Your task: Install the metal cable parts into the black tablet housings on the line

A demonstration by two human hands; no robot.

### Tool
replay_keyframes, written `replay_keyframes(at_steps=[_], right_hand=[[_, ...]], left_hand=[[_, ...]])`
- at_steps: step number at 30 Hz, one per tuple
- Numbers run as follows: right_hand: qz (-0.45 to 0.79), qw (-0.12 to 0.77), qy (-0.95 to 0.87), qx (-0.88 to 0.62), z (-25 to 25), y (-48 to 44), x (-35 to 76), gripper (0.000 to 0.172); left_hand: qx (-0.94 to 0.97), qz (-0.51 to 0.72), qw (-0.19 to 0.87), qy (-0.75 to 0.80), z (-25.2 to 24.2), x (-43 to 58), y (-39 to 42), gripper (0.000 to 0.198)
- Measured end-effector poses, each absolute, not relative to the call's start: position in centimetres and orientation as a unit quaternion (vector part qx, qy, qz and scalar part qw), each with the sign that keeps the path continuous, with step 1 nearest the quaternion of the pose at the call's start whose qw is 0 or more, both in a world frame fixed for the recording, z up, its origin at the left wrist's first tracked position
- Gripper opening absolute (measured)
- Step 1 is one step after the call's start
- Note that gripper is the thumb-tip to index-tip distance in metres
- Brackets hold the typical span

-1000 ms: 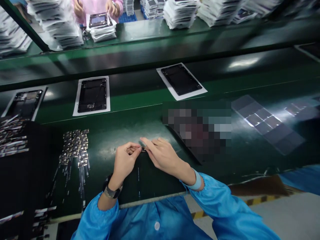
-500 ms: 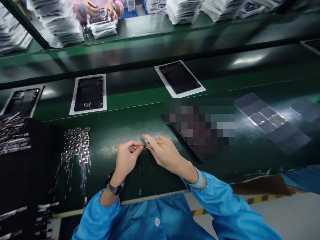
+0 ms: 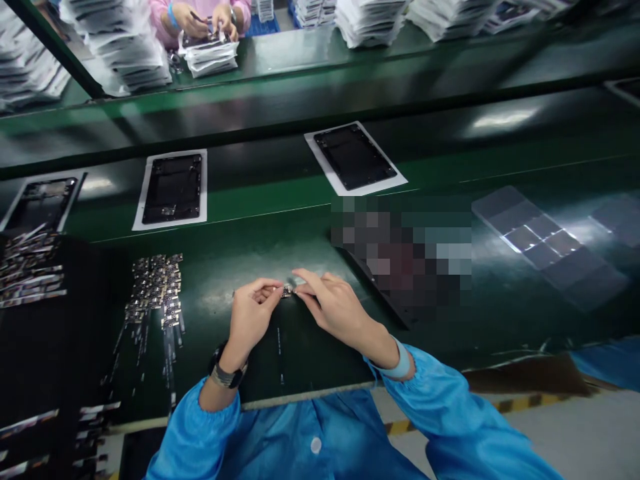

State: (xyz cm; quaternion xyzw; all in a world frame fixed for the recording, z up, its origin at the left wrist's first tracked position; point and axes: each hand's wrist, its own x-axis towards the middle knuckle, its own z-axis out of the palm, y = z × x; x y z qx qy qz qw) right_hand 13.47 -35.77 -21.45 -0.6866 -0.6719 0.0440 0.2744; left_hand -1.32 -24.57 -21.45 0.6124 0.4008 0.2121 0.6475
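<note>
My left hand (image 3: pixel 251 317) and my right hand (image 3: pixel 333 307) meet over the green bench, both pinching one small metal part (image 3: pixel 287 291) between their fingertips. The left wrist wears a watch, the right a blue band, and both sleeves are blue. A cluster of several similar small parts with thin tails (image 3: pixel 156 293) lies on the bench to the left of my hands.
Dark device frames on white sheets (image 3: pixel 171 189) (image 3: pixel 354 157) (image 3: pixel 41 204) lie on the conveyor belt beyond. More strip parts (image 3: pixel 30 270) sit at the far left. Across the line a person in pink (image 3: pixel 200 17) handles a stack of sheets; tall stacks (image 3: pixel 120 47) stand nearby.
My hands stay together on the small part, shifting only slightly. The frames on the belt have drifted left. The person opposite has moved their hands onto the stack.
</note>
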Motion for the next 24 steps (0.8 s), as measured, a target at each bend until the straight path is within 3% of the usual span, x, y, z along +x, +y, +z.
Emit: replay_keyframes(at_steps=[5, 13, 19, 24], right_hand=[[0.036, 0.242, -0.696, -0.675, -21.3, -35.8, 13.2, 0.031], [0.032, 0.196, -0.705, -0.681, -21.2, -35.8, 12.9, 0.022], [0.086, 0.248, -0.652, -0.711, -20.6, -35.5, 13.1, 0.017], [0.272, 0.357, -0.552, -0.703, -19.9, -35.4, 13.5, 0.010]], left_hand=[[0.711, 0.160, 0.594, 0.341, -21.1, -1.3, -25.0, 0.011], [0.830, 0.184, 0.450, 0.271, -21.1, -1.5, -25.9, 0.017], [0.840, 0.211, 0.426, 0.261, -21.3, -1.4, -26.1, 0.017], [0.772, 0.233, 0.502, 0.314, -21.1, -1.8, -25.5, 0.012]])
